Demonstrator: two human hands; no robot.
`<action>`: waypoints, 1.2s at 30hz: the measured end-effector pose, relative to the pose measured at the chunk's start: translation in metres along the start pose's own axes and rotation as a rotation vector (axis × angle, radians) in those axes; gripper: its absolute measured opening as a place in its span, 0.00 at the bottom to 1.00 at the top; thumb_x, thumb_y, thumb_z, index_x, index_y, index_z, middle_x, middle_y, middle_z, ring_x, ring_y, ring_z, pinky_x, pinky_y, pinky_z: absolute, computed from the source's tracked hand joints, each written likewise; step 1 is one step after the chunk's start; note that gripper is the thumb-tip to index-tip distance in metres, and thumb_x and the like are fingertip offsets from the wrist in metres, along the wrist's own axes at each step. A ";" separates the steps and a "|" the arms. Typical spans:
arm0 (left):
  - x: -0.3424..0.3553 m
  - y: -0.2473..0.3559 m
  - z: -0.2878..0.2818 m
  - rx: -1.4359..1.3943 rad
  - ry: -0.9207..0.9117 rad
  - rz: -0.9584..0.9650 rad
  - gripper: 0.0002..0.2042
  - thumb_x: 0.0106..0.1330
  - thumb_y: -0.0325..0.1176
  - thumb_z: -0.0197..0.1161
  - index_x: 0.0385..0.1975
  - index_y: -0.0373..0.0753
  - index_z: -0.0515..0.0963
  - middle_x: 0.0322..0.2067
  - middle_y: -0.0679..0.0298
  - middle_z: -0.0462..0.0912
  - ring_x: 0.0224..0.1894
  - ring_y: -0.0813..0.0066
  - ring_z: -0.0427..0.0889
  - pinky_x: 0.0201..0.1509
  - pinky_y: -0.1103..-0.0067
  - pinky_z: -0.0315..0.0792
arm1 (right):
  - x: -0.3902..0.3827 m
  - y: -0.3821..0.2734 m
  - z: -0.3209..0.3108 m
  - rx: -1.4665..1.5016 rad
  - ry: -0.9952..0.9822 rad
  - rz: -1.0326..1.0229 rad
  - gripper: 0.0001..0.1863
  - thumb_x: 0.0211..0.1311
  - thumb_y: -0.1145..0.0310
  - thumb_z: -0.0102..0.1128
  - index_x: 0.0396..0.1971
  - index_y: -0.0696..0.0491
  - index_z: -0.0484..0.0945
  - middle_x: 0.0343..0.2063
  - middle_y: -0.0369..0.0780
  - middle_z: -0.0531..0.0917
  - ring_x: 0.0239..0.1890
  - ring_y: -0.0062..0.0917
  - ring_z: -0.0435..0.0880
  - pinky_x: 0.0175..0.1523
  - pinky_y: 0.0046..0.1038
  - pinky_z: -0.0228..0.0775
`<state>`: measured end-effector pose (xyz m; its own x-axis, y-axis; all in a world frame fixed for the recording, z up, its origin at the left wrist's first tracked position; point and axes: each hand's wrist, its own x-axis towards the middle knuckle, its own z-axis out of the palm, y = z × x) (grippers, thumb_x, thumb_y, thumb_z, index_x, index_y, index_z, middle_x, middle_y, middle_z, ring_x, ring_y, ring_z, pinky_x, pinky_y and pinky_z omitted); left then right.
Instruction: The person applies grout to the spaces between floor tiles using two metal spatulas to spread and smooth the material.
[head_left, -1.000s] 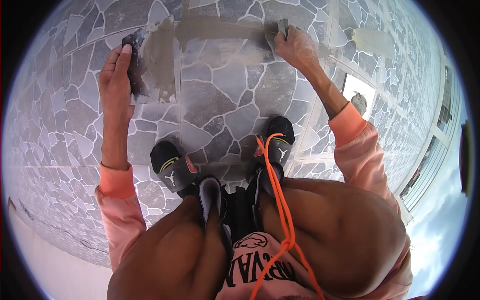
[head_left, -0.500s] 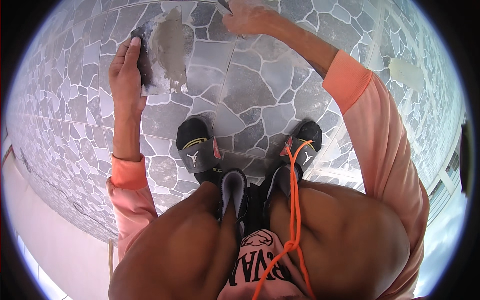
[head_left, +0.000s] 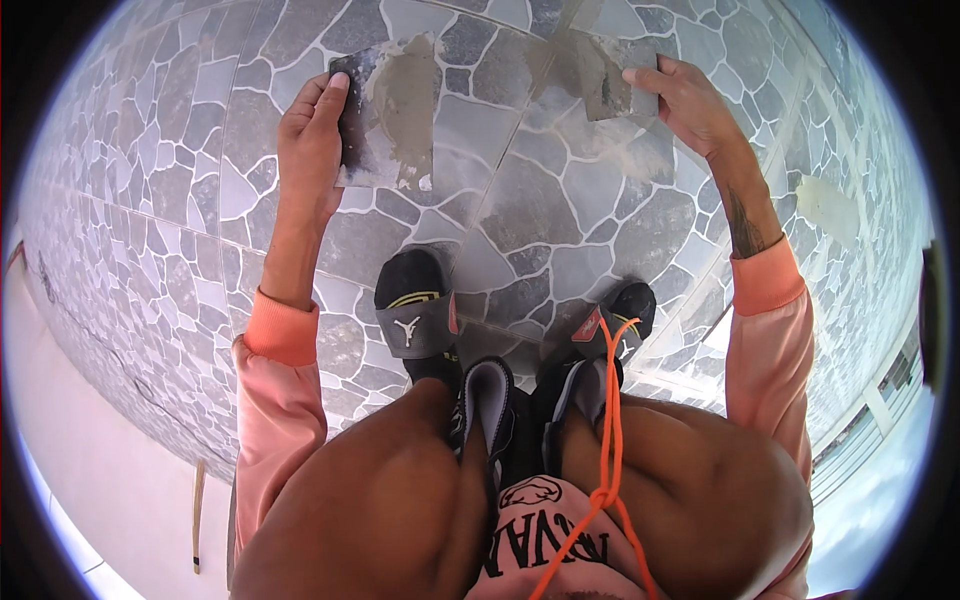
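Board [head_left: 362, 150] with paste [head_left: 408, 95], edge gripped by closed left hand [head_left: 316, 125]; right of board, scraper [head_left: 640, 98] pinched by right hand [head_left: 688, 98], best drawn at even pressure

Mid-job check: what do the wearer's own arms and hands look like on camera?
The left hand and right hand are each a bare, gloveless grip. Pink sleeves end in brighter orange cuffs. A dark marking, perhaps a tattoo, shows on the right forearm.
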<state>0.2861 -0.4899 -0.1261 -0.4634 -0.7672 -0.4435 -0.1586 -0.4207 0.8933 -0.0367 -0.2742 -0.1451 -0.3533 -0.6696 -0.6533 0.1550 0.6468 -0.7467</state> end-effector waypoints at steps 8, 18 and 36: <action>-0.001 -0.012 0.003 0.002 0.008 -0.081 0.11 0.72 0.35 0.54 0.44 0.34 0.77 0.30 0.72 0.78 0.28 0.89 0.72 0.32 0.87 0.68 | -0.014 -0.027 0.020 0.301 -0.036 -0.004 0.18 0.63 0.66 0.60 0.45 0.64 0.72 0.45 0.42 0.78 0.47 0.28 0.79 0.56 0.35 0.75; 0.004 -0.023 0.017 0.011 -0.034 -0.106 0.11 0.72 0.35 0.54 0.45 0.34 0.77 0.31 0.71 0.79 0.29 0.88 0.74 0.33 0.87 0.69 | -0.049 0.021 0.027 0.985 -0.267 0.070 0.20 0.70 0.60 0.49 0.57 0.54 0.68 0.56 0.44 0.74 0.56 0.40 0.77 0.55 0.57 0.72; -0.067 -0.011 -0.029 0.020 0.091 0.003 0.14 0.72 0.34 0.54 0.49 0.32 0.76 0.38 0.65 0.82 0.37 0.83 0.81 0.40 0.84 0.75 | -0.088 0.049 0.050 1.215 -0.711 0.167 0.32 0.72 0.46 0.29 0.68 0.50 0.59 0.59 0.48 0.73 0.59 0.54 0.70 0.29 0.38 0.62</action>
<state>0.3444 -0.4475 -0.1086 -0.3831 -0.8097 -0.4446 -0.1753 -0.4089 0.8956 0.0485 -0.2019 -0.1303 0.2237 -0.8915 -0.3940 0.9618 0.2674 -0.0589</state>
